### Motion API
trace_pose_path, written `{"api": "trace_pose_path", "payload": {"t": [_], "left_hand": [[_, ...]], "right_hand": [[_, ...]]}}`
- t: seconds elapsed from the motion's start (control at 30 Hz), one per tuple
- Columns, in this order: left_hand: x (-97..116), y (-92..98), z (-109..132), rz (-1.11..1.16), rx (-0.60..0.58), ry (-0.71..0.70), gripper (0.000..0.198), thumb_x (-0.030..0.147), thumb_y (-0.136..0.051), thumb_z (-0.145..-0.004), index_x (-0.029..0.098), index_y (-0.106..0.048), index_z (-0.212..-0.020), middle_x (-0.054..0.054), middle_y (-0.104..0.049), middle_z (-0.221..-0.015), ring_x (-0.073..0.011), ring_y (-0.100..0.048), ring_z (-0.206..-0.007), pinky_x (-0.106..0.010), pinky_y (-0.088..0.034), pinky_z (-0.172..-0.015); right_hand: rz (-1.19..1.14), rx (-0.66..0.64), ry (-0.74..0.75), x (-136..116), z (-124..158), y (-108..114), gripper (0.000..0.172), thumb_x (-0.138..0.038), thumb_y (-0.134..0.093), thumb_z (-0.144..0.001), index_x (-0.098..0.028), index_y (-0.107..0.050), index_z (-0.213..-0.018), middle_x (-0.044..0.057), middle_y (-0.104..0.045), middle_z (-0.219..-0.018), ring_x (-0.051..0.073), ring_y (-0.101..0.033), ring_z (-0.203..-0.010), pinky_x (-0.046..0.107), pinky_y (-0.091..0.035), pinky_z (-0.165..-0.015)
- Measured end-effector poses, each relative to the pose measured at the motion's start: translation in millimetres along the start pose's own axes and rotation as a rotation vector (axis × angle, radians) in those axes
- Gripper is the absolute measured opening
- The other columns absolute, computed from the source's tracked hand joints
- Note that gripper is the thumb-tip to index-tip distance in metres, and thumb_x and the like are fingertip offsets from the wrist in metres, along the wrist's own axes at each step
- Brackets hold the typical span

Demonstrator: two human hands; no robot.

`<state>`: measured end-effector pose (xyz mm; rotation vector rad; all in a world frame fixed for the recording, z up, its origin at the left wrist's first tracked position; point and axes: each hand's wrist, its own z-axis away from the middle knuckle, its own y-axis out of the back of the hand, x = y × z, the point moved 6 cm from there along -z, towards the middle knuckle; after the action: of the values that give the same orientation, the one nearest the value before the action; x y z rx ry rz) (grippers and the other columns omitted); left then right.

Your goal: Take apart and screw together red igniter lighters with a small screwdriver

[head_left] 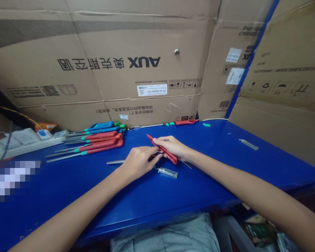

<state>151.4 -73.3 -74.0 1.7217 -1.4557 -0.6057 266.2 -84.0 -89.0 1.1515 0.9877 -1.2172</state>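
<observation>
"Where are the hands?"

"Near the middle of the blue workbench (pixel 199 189). The left hand (pixel 139 162) is clenched, fingers curled over a steel shaft (pixel 116 162) that pokes out to the left of the fist. The right hand (pixel 173 147) is grasping a red plastic handle (pixel 164 150) between thumb and fingers, with the handle slanting across toward the far left."

"Anything right beside them?"

"A clear-handled screwdriver (pixel 168 172) lies on the bench just near of the hands, its shank running in under the left hand."

"And the containers?"

"Large cardboard cartons (pixel 94 35) stand along the far edge, printed AUX with Chinese lettering and white labels. Another carton (pixel 286 52) leans in on the right. Whatever is inside them is hidden."

"What else is out on the bench?"

"To the far left, red-and-teal screwdrivers (pixel 99 145) lie side by side, with a blue-handled one (pixel 102 125) behind them. A white power strip (pixel 28 143) sits further left. A red strip (pixel 186 122) lies along the far edge, and a flat metal plate (pixel 249 144) lies to the right."
</observation>
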Motion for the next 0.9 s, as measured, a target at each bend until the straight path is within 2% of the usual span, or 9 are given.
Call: {"api": "trace_pose_path", "payload": {"t": [0.27,0.37,0.47,0.6,0.7,0.83,0.9], "left_hand": [[6.0,2.9,0.9,-0.128,0.122,-0.059,0.026,0.025,-0.047,-0.091,0.015,-0.066,-0.076,-0.002,-0.063,-0.062,-0.0117,-0.054,-0.052,-0.025,-0.036,-0.054],[5.2,4.6,1.8,-0.119,0.162,-0.059,0.023,0.023,-0.048,-0.090,0.015,-0.066,-0.077,-0.001,-0.063,-0.063,-0.0118,-0.055,-0.053,-0.025,-0.039,-0.055],[1.6,5.0,2.7,-0.064,0.147,-0.055,0.019,0.024,-0.050,-0.089,0.015,-0.065,-0.085,-0.002,-0.066,-0.071,-0.0126,-0.060,-0.060,-0.024,-0.042,-0.059],[-2.0,4.5,4.3,0.019,0.065,-0.045,0.015,0.025,-0.051,-0.089,0.015,-0.062,-0.090,-0.003,-0.065,-0.076,-0.0124,-0.059,-0.065,-0.023,-0.043,-0.060],[-2.2,3.0,6.2,0.076,-0.002,-0.018,0.013,0.026,-0.055,-0.087,0.015,-0.061,-0.089,-0.002,-0.064,-0.077,-0.0117,-0.057,-0.065,-0.022,-0.042,-0.060],[2.8,-2.5,8.0,0.156,-0.103,0.011,0.018,0.032,-0.057,-0.087,0.018,-0.062,-0.096,-0.002,-0.063,-0.080,-0.0120,-0.058,-0.071,-0.023,-0.044,-0.064],[7.1,-3.9,8.4,0.171,-0.142,-0.008,0.020,0.035,-0.056,-0.088,0.018,-0.063,-0.098,-0.003,-0.064,-0.082,-0.0130,-0.059,-0.075,-0.024,-0.045,-0.067]], "right_hand": [[-0.086,0.112,0.051,3.6,-6.1,2.9,0.027,-0.038,-0.052,-0.090,-0.014,-0.051,-0.077,-0.002,-0.049,-0.058,0.007,-0.046,-0.044,0.017,-0.036,-0.039],[-0.167,0.140,0.091,3.5,-9.8,9.2,0.027,-0.037,-0.052,-0.090,-0.014,-0.050,-0.077,-0.002,-0.047,-0.058,0.007,-0.047,-0.047,0.017,-0.041,-0.044],[-0.142,0.107,0.083,2.7,-11.4,14.6,0.026,-0.038,-0.052,-0.090,-0.014,-0.050,-0.079,-0.002,-0.049,-0.060,0.007,-0.048,-0.049,0.018,-0.043,-0.049],[0.019,0.081,0.048,-3.3,-8.6,25.5,0.030,-0.043,-0.052,-0.090,-0.013,-0.055,-0.083,0.003,-0.058,-0.069,0.008,-0.053,-0.054,0.017,-0.038,-0.046],[0.183,0.139,0.041,-8.6,-7.9,44.9,0.033,-0.044,-0.060,-0.084,-0.012,-0.060,-0.091,0.006,-0.063,-0.078,0.009,-0.055,-0.060,0.018,-0.039,-0.049],[0.539,0.261,0.261,-19.8,-11.9,81.0,0.042,-0.034,-0.078,-0.066,-0.009,-0.063,-0.096,0.008,-0.065,-0.085,0.014,-0.059,-0.075,0.024,-0.045,-0.067],[0.676,0.317,0.339,-20.8,-13.6,97.0,0.048,-0.033,-0.078,-0.065,-0.008,-0.063,-0.104,0.009,-0.065,-0.092,0.016,-0.060,-0.081,0.028,-0.046,-0.076]]}}
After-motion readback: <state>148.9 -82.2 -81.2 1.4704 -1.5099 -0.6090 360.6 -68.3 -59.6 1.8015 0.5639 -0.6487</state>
